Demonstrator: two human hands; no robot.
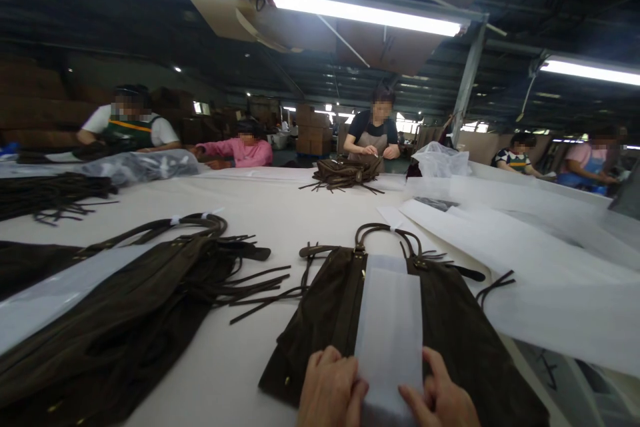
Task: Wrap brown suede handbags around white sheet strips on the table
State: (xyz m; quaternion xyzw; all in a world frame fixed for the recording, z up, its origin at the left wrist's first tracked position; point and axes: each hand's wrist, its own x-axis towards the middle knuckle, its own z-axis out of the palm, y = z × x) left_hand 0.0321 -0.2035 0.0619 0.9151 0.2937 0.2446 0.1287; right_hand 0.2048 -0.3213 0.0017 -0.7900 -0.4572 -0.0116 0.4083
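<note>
Two bare hands, left hand [331, 388] and right hand [440, 399], pressed flat with fingers together on either edge of white paper strip [390, 333], lengthwise away over dark brown suede fringed handbag [405, 327] on white table [280, 213], neither nearer.

White table [280, 213], bags [400, 320], seemingly tissue [525, 240]

I'm looking into a bag factory's packing floor: one long white worktable [280, 213] under fluorescent tube lights [365, 13], stacks of dark fringed handbags [115, 320] on it, workers [373, 130] along its far edge, cardboard cartons [313, 130] behind them.
</note>
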